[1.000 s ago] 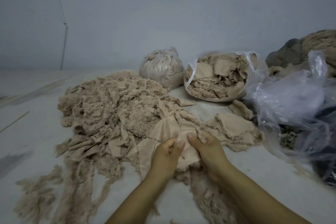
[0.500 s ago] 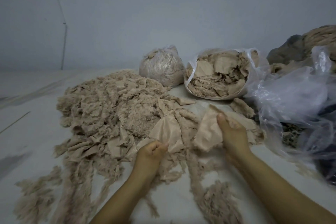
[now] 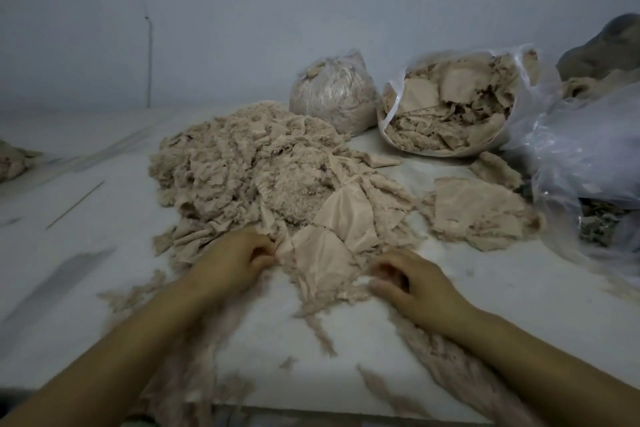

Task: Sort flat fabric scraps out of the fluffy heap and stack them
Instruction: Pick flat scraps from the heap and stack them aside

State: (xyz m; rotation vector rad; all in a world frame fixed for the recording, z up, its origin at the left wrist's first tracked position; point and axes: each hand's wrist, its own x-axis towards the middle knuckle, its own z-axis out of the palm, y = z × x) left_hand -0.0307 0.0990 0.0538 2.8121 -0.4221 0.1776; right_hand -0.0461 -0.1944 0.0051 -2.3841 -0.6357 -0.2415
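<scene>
A beige fluffy heap (image 3: 242,166) of shredded fabric lies in the middle of the white table (image 3: 104,253). At its near edge lies a smooth flat beige scrap (image 3: 322,260). My left hand (image 3: 239,260) pinches the scrap's left edge with curled fingers. My right hand (image 3: 412,281) has its fingers curled at the scrap's right edge; whether they grip the cloth is unclear. A low stack of flat scraps (image 3: 474,211) rests to the right of the heap.
An open plastic bag of scraps (image 3: 450,104) and a tied bag of fluff (image 3: 332,90) stand at the back. Crumpled clear plastic bags (image 3: 588,156) crowd the right side. Fluffy strands (image 3: 450,367) trail along the near table edge. A wall rises behind.
My right hand carried a flat scrap to the stack on the right, let it go, and came back to the heap's near edge. My left hand shifted left along another scrap.
</scene>
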